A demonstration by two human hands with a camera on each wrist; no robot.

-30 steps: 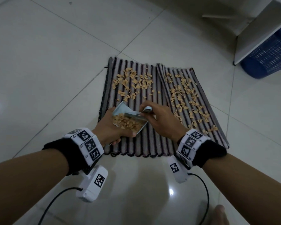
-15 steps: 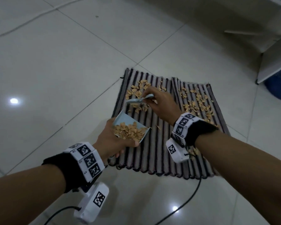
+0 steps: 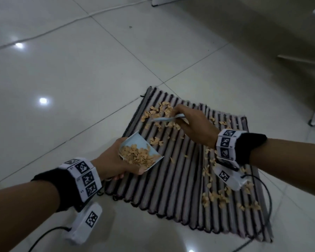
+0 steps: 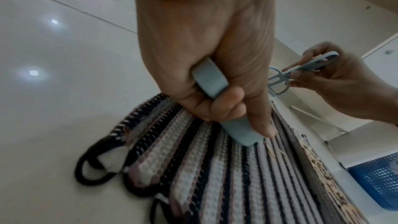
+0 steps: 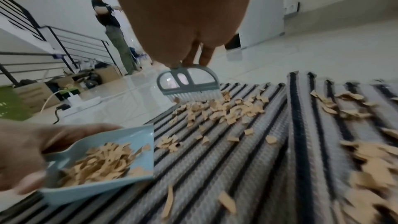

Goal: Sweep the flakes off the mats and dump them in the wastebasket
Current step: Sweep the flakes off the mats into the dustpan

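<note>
A: So where does the sweeping stand?

B: Partway, I'd judge. The right hand (image 3: 193,124) pinches the handle of a small pale-blue hand brush (image 5: 189,83), fingers curled round it, with its bristles down at the far left corner of the striped woven mats (image 3: 171,188), just behind the biggest heap of tan paper-like flakes (image 5: 217,110).

A: And the other hand?

B: The left hand (image 3: 115,160) is wrapped round the handle of a pale-blue plastic dustpan (image 3: 144,144), thumb pressed along it. The pan sits near the left edge of the mats, its open lip facing the heap, though a stretch of mat lies between them.

A: How should the stroke go?

B: I'd keep the lip flat against the ribs, or flakes will slide under it. Draw the brush along the stripes toward the pan in short pulls, since hard flicks would scatter light flakes onto the tiled floor (image 3: 62,79).

A: What's in the pan?

B: A good pile of flakes, heaped toward its lip, so I'd keep it level. More lie along the right edge and near right corner. The blue mesh wastebasket (image 4: 376,181) stands off past the mats; I can't see inside it.
</note>
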